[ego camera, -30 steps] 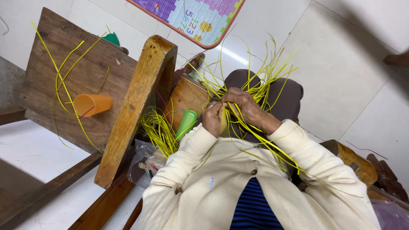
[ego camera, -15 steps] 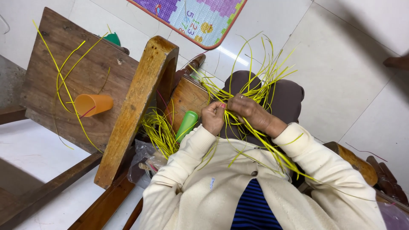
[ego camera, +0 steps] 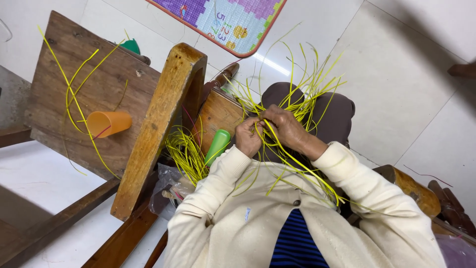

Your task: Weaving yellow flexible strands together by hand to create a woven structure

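I see thin glossy plastic-looking strips [ego camera: 297,106], a smooth plastic cup [ego camera: 106,123], a worn matt wood board [ego camera: 74,89], a varnished wood beam [ego camera: 158,124], a soft knit cardigan [ego camera: 238,218], glossy floor tiles [ego camera: 411,89].

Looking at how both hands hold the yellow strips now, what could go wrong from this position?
1. Both the left hand and the right hand pinch the yellow strips at one small spot. Many loose ends fan out above, so they may tangle or slip free.
2. The long strips trailing over the cream sleeve could catch on it and get pulled.
3. The orange cup lies on its side on the wooden board, with strips draped around it. A tug might roll it off.
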